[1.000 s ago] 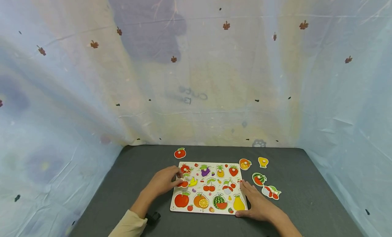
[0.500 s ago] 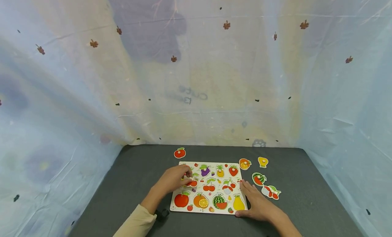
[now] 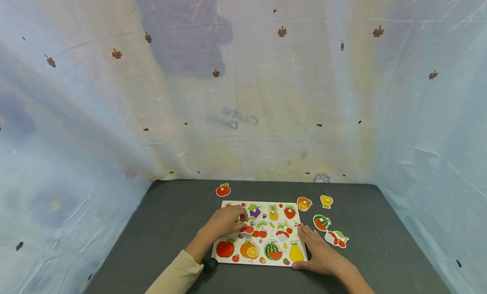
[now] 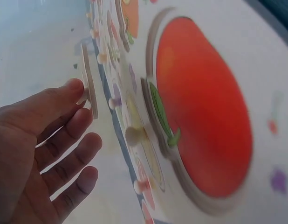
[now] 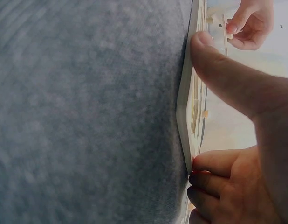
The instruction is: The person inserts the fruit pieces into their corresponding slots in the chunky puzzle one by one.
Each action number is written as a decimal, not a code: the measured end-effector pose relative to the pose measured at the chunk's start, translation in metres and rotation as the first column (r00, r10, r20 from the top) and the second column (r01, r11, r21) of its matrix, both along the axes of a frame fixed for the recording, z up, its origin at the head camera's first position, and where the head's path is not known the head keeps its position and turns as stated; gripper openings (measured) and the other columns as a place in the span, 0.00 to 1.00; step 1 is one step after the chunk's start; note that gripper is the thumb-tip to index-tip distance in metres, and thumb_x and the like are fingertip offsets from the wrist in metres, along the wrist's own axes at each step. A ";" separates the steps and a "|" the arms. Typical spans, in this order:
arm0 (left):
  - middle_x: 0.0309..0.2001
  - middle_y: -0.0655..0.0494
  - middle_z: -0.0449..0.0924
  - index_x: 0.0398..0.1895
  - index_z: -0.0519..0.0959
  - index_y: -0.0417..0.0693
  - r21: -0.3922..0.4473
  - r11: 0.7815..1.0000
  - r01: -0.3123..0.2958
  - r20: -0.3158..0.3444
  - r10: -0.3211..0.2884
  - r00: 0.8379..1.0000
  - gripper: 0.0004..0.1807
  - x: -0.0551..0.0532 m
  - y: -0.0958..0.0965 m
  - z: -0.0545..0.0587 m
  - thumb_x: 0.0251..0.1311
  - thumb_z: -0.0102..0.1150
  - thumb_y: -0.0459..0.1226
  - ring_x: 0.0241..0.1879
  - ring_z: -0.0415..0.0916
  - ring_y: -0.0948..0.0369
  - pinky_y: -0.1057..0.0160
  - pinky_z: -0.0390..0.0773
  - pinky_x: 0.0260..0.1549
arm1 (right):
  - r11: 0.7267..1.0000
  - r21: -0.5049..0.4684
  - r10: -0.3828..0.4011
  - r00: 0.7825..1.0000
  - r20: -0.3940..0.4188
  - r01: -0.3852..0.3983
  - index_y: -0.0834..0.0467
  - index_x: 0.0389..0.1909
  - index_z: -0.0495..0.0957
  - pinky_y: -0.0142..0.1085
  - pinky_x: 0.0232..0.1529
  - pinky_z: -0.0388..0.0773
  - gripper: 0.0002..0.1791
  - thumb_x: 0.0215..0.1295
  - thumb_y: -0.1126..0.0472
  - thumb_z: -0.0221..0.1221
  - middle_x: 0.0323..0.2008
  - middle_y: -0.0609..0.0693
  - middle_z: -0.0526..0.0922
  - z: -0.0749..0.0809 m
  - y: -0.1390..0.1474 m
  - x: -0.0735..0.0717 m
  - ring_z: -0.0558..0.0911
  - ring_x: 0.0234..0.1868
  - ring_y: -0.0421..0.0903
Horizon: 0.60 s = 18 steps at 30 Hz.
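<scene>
A white fruit puzzle board (image 3: 222, 260) lies flat in front of me. My left hand (image 3: 223, 223) pinches a cherry puzzle piece (image 3: 249, 230) by its knob, above the board's left half. In the left wrist view that piece (image 4: 89, 77) is seen edge-on, clear of the board, between thumb and fingertips; the other fingers are loosely spread. My right hand (image 3: 319, 252) rests along the board's right edge, its thumb (image 5: 223, 70) at the near corner and its straight fingers against the side. Knobbed grapes (image 3: 254, 211), pineapple (image 3: 273, 212) and strawberry (image 3: 290, 212) pieces sit in the back row.
Loose pieces lie on the dark table (image 3: 167, 209): a red fruit (image 3: 223, 190) behind the board, and an orange (image 3: 304, 203), pear (image 3: 326, 201), watermelon (image 3: 321, 222) and red-and-white piece (image 3: 337, 239) to the right. A patterned curtain (image 3: 266, 95) hangs behind.
My left hand has moved right across the board with the cherry piece, from the left edge towards the middle. The right hand has stayed in place at the board's edge.
</scene>
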<state>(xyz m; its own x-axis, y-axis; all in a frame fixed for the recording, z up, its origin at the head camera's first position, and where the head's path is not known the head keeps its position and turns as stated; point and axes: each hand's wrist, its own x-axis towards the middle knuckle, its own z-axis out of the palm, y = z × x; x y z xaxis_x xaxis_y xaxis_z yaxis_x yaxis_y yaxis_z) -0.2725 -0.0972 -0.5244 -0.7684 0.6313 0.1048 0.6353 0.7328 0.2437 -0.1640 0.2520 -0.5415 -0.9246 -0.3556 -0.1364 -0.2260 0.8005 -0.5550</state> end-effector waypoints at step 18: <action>0.36 0.70 0.79 0.38 0.81 0.64 -0.031 0.999 0.018 0.051 -0.016 0.999 0.08 -0.002 0.035 -0.005 0.69 0.73 0.49 0.29 0.69 0.71 0.70 0.74 0.30 | 1.000 0.002 0.005 1.000 -0.007 -0.005 0.67 0.84 0.55 0.68 0.80 0.48 0.69 0.53 0.34 0.79 0.84 0.66 0.53 -0.001 0.001 0.000 0.53 0.84 0.69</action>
<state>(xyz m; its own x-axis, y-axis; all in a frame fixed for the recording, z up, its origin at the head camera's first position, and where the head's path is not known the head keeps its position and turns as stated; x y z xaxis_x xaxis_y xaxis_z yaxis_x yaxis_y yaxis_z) -0.2741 -0.0627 -0.5298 -0.7613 0.6468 0.0458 0.6353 0.7297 0.2528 -0.1641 0.2528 -0.5427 -0.9238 -0.3600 -0.1303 -0.2342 0.8007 -0.5514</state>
